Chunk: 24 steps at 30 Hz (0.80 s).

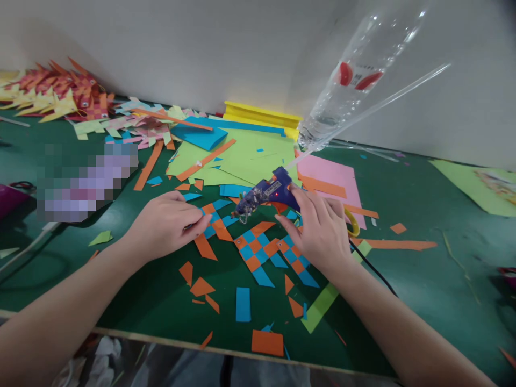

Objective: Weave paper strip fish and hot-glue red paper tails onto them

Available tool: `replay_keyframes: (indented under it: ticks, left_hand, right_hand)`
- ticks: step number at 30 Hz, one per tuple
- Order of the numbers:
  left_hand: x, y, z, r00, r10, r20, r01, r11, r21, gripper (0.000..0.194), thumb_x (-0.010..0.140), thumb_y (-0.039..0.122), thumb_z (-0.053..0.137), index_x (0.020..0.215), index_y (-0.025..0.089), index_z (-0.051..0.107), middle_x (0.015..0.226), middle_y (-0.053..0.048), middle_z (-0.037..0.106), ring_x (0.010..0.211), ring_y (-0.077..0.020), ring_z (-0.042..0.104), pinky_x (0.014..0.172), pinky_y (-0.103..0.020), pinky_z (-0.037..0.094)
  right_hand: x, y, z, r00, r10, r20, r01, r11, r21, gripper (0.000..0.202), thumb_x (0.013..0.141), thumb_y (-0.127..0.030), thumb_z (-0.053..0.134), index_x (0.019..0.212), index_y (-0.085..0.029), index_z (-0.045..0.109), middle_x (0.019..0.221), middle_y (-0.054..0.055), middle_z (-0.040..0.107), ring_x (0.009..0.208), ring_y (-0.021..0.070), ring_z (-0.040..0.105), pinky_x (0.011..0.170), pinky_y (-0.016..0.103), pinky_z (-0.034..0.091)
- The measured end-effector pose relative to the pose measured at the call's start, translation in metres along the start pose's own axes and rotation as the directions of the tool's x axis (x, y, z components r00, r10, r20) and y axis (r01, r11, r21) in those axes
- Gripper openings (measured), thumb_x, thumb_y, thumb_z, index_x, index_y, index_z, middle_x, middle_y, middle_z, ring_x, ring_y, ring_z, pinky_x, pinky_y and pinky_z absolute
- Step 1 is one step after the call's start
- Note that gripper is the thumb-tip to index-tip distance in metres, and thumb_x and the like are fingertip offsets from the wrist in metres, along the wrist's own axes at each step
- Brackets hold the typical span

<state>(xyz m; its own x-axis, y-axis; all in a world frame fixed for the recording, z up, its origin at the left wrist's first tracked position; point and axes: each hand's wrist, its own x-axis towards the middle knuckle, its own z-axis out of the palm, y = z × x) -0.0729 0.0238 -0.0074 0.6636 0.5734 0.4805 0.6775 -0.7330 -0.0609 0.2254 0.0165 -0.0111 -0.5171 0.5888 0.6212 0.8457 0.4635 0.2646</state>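
Head view: a green surface [149, 301] is covered with bits of cut paper. The left hand [175, 220] has its grip curled closed, with the fingertips right by a blue and orange woven fish [217, 221]. I cannot tell if they pinch it. The right hand [320, 228] has its grip closed around a dark blue glue gun [258, 198]. The gun's tip points toward the left hand, above the paper. It has a small pale sticker [273, 188] with dark writing too tiny to read, and a little red light. A long clear stick [387, 105] slants up from its back end.

Two more woven fish [258, 248] in blue and orange, each with a little round eye, lie on the surface between the hands. Near the front edge are a blue piece [243, 305] and an orange piece [267, 342]. Behind the gun lie green sheets [245, 153], a pink sheet [346, 174] and a yellow holder [262, 116].

A clear bottle [338, 102] stands by the wall. Its label has red shapes and small writing that I cannot read. At the back left is a heap of red and yellow paper fish [78, 99].
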Motion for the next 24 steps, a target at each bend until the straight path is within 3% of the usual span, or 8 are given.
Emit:
replay_keyframes:
  ticks: [7,15,19,24]
  left_hand:
    - [0.002,0.001,-0.003,1.000,0.022,-0.001,-0.022,1.000,0.013,0.047,0.097,0.024,0.041,0.050,0.018,0.041,0.045,0.005,0.038,0.046,-0.0098,0.033,0.066,-0.025,0.040]
    - [0.004,0.002,-0.004,1.000,0.016,0.012,-0.016,1.000,0.024,0.048,0.098,0.027,0.039,0.051,0.018,0.040,0.046,0.005,0.039,0.050,-0.0111,0.035,0.065,-0.024,0.039]
    - [0.003,0.002,-0.003,1.000,0.028,-0.006,-0.028,1.000,0.011,0.048,0.098,0.026,0.039,0.051,0.018,0.037,0.045,0.005,0.037,0.049,-0.0112,0.034,0.064,-0.024,0.038]
    - [0.003,0.003,-0.003,0.998,0.043,-0.042,-0.042,0.999,0.029,0.048,0.098,0.026,0.038,0.051,0.019,0.037,0.045,0.004,0.038,0.049,-0.0117,0.037,0.061,-0.024,0.037]
  right_hand:
    - [0.000,0.010,0.001,0.998,0.065,-0.011,-0.064,0.998,0.029,0.051,0.091,-0.039,0.052,0.132,-0.012,0.039,0.106,0.015,0.066,0.093,0.0254,0.063,0.079,0.037,0.044]
    - [-0.002,0.043,0.006,0.950,0.312,0.011,-0.312,0.949,0.045,0.054,0.090,-0.051,0.049,0.129,-0.014,0.044,0.107,0.015,0.063,0.093,0.0264,0.061,0.082,0.040,0.043]
    - [-0.007,0.069,0.007,0.879,0.477,0.031,-0.477,0.879,0.004,0.058,0.087,-0.056,0.049,0.128,-0.014,0.046,0.111,0.016,0.061,0.101,0.0299,0.059,0.087,0.044,0.041]
    - [-0.017,0.106,0.009,0.735,0.676,0.053,-0.672,0.736,-0.079,0.059,0.087,-0.055,0.048,0.130,-0.014,0.045,0.118,0.018,0.057,0.109,0.0323,0.054,0.092,0.046,0.039]
